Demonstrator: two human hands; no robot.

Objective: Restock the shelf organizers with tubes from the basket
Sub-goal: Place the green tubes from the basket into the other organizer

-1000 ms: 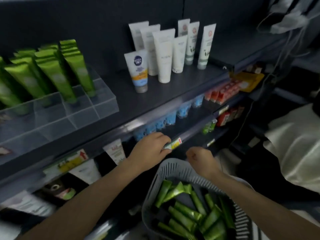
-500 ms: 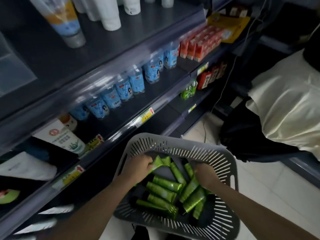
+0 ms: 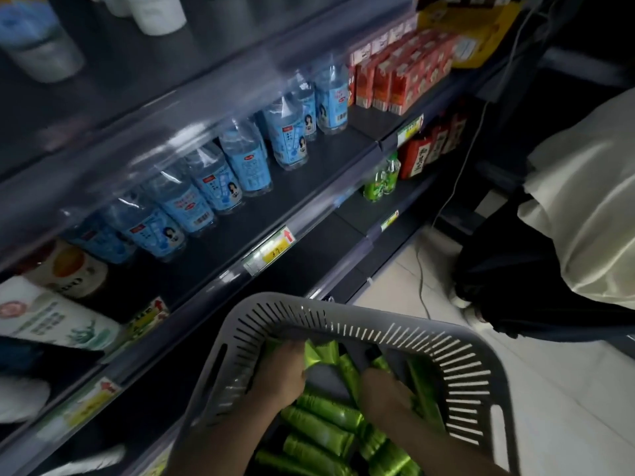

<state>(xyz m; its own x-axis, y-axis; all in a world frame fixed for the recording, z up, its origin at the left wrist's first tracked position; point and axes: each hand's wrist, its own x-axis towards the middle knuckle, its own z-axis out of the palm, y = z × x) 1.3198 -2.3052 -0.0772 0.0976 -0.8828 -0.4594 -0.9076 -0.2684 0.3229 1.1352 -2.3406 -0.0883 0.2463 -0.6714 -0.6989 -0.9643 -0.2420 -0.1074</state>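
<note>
down low, seen from the wearer's head looking into a basket beside store shelves.
basket: a grey slotted plastic basket (image 3: 446, 341) fills the lower middle of the view, close against the dark shelving on the left, with a handle slot on each side.
tubes: many shiny green tubes (image 3: 323, 412) lie heaped in the bottom of the basket, pointing in different directions, some overlapping.
left hand: the left hand (image 3: 280, 371) is inside the basket near its far left wall, fingers curled around the flat crimped end of a green tube (image 3: 314, 353) that sticks up past the knuckles.
right hand: the right hand (image 3: 386, 389) is also inside the basket, palm down on the heap with fingers buried among the tubes; whether it grips one cannot be told.
middle shelf: a row of clear water bottles (image 3: 247, 163) with pale blue labels stands behind a clear plastic rail; red cartons (image 3: 395, 80) sit to their right.
lower shelves: small green bottles (image 3: 379, 180) and dark red packs (image 3: 426, 149) stand further right; yellow price tags (image 3: 271, 250) run along the shelf edges.
left edge: a white tube with green print (image 3: 51, 321) lies on its side on a low shelf.
right edge: another person in a cream top (image 3: 584, 201) and dark trousers stands on the pale floor.
</note>
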